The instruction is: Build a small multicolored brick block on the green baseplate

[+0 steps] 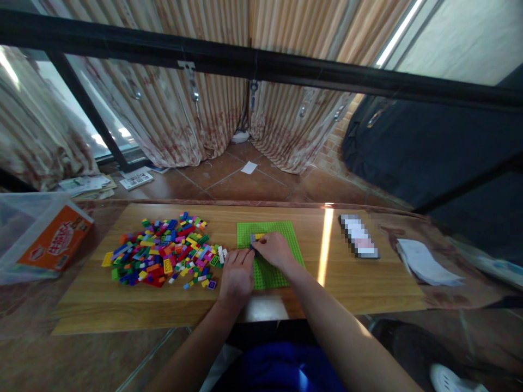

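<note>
A green studded baseplate [281,234] lies on the wooden table [368,283]. My right hand [273,249] rests on it, fingers curled and pressing small grey and yellow bricks [255,237] at the plate's upper left. My left hand [236,277] lies at the plate's left edge, fingers curled down against it, fingertips close to the right hand. A wide pile of loose coloured bricks [163,250] spreads to the left of both hands.
A clear plastic bin [20,218] with an orange box [55,237] stands at the table's left end. A blurred flat object [359,235] and folded white papers [425,261] lie to the right. Curtains and a tiled floor lie beyond the table.
</note>
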The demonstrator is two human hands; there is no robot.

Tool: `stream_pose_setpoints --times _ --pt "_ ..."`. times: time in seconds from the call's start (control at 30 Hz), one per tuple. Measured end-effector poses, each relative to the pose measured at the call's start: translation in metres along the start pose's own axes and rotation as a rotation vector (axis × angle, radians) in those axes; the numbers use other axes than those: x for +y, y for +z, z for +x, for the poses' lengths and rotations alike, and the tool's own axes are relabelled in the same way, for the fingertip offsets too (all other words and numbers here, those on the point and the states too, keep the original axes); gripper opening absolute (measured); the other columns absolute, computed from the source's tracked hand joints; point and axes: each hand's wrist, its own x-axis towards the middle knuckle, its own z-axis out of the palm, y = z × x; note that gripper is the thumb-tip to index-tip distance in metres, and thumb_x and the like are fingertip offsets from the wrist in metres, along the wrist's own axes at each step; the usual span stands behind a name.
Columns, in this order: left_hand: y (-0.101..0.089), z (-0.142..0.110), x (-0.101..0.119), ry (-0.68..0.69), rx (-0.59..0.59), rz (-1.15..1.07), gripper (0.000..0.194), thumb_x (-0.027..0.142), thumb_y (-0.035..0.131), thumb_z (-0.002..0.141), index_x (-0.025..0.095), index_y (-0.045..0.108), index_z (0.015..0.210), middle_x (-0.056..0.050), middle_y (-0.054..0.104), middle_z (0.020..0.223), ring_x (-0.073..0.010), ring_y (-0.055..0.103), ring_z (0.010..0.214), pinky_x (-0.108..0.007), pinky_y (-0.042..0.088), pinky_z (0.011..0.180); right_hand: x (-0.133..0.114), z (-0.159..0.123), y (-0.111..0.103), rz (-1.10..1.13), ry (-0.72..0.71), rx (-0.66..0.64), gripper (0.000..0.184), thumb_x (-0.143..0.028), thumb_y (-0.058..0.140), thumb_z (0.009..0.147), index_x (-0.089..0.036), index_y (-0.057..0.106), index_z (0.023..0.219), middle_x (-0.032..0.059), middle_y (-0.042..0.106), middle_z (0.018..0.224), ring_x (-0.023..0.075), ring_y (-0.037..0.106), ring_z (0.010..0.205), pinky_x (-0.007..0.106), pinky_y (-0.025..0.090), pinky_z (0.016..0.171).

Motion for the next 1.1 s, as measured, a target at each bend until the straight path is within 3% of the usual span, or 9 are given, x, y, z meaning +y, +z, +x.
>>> stream_pose_setpoints --times 0.7,1.1 --pt "-0.003 0.002 0.004 -0.003 -0.074 0.052 0.032 0.011 0.045 0.086 0.013 0.065 0.112 -0.013 0.066 0.11 -0.0271 0.055 0.102 -0.045 0.048 0.093 0.0014 0.0034 0.0031 0.033 0.01 0.007 0.02 -0.032 0.062 0.082 -0.022 0.077 0.075 0.0052 0.076 0.08 0.0185 0.069 0.078 0.024 0.045 0.064" --pt "-0.0007 0.0025 0.001 0.019 -0.039 0.029 0.03 0.009 0.044 0.086 0.011 0.064 0.109 -0.014 0.067 0.108 -0.0271 0.056 0.101 -0.046 0.047 0.094 0.0016 0.004 0.0021 0.031 -0.019 -0.011 0.021 -0.033 0.062 0.083 -0.02 0.078 0.078 0.0069 0.076 0.081 0.018 0.068 0.078 0.024 0.043 0.064"
